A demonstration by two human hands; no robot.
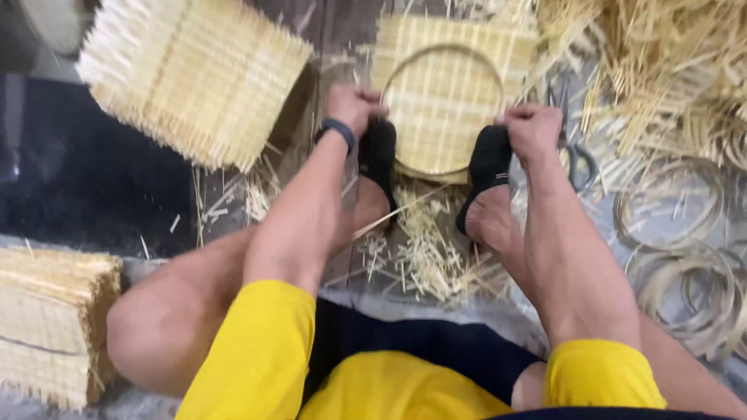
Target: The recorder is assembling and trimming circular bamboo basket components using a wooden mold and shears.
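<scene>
A square woven bamboo mat point(447, 85) lies on the floor ahead of me with a round bamboo hoop point(405, 70) pressed onto it. My left hand point(354, 105) grips the hoop and mat at the left edge. My right hand point(533, 128) is closed on the hoop's right edge. My two feet in black socks, the left foot point(379, 155) and the right foot point(489, 167), press on the near rim of the mat. A dark band sits on my left wrist.
A stack of woven mats point(191, 74) stands at the upper left, another stack point(50, 323) at the lower left. Loose bamboo strips point(669, 62) pile at the upper right, several bamboo rings point(685, 272) lie at the right, scissors point(580, 163) beside my right hand, trimmings point(428, 257) between my legs.
</scene>
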